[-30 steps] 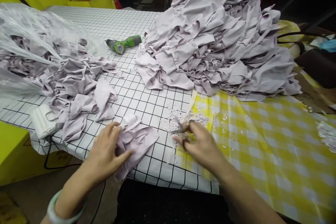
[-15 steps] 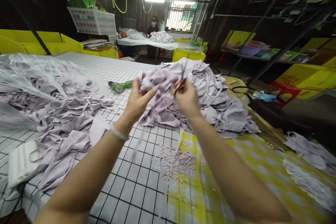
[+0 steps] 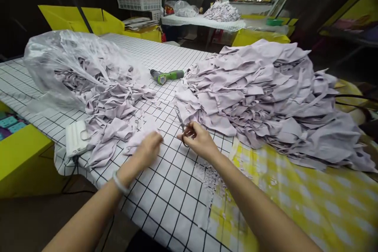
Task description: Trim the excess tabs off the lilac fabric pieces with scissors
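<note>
My left hand (image 3: 150, 149) rests with curled fingers on a pale lilac fabric piece (image 3: 136, 138) lying on the black-gridded white cloth (image 3: 165, 197). My right hand (image 3: 198, 140) is closed around small scissors (image 3: 180, 123), blades pointing up and left, just in front of the big heap of lilac fabric pieces (image 3: 265, 94). A second, lower heap of lilac pieces (image 3: 112, 102) spills from a clear plastic bag (image 3: 65, 63) on the left. Tiny fabric snippets (image 3: 211, 175) lie scattered near my right forearm.
A green power tool (image 3: 167, 75) lies between the heaps. A white power strip (image 3: 75, 138) sits at the left table edge. Yellow checked cloth (image 3: 310, 204) covers the right. Yellow bins (image 3: 23, 153) stand left; a person works at a far table (image 3: 203, 21).
Half a second ago both hands held a fabric piece up in the air with the scissors. Now the piece is down on the gridded cloth and both hands are low again.
</note>
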`<state>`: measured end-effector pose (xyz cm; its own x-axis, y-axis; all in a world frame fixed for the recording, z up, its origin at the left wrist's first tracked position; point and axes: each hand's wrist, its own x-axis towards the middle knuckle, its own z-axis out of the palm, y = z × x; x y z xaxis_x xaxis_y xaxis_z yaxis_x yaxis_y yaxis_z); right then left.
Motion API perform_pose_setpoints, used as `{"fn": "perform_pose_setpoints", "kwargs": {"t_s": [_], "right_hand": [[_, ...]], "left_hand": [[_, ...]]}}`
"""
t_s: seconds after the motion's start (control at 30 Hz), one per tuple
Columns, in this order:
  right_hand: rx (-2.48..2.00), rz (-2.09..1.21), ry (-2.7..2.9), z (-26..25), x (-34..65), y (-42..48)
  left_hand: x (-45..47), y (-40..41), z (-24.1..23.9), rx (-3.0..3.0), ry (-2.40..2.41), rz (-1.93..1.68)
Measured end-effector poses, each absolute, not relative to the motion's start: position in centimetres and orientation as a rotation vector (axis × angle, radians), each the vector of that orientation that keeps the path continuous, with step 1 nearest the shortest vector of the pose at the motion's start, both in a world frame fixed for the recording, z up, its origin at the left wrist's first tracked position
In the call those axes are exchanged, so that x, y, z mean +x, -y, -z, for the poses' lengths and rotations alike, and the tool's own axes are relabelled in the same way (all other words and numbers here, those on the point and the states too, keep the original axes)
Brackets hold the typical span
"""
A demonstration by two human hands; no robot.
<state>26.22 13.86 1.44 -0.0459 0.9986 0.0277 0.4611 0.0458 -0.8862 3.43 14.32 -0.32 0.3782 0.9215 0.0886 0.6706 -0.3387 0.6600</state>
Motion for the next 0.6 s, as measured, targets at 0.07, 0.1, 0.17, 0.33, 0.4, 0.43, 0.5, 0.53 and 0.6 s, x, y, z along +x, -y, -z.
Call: {"fn": "perform_pose_setpoints", "kwargs": {"t_s": [0.07,0.1,0.17,0.33,0.4,0.43,0.5,0.53,0.6], "right_hand": [[-1.39,-1.12,1.536,-0.8,24.6,-13.5],[-1.372,-1.174,1.507,-0.5,24.2,-13.2],[-1.397,-1.197,1.485,0.0,24.1,-12.8],[-1.47,-1.156,1.5,0.9,24.9,-12.0],[-1.478,-1.14,1.533,1.1,24.9,-11.8],[-1.48,-1.134,1.561,1.1,24.7,-11.7],[-1.472,-1.131,1.601,1.1,24.4,-11.4],[-1.468,-1.129,1.6,1.0,24.2,-11.2],[-1.474,-1.114,1.552,0.7,24.3,-10.6]], "left_hand": [[3.4,-9.5,0.2,2.139,-1.118,-0.525],[3.1,-7.3,0.1,2.128,-1.011,-0.513],[2.1,-4.0,-0.1,2.078,-0.9,-0.578],[-1.3,-3.8,0.3,2.062,-1.324,-0.845],[-1.3,-6.3,0.9,2.161,-1.521,-0.906],[-0.9,-7.8,1.2,2.225,-1.554,-0.906],[0.6,-11.2,1.7,2.34,-1.484,-0.825],[1.5,-12.8,1.8,2.372,-1.4,-0.761],[3.0,-15.6,1.8,2.399,-1.225,-0.657]]}}
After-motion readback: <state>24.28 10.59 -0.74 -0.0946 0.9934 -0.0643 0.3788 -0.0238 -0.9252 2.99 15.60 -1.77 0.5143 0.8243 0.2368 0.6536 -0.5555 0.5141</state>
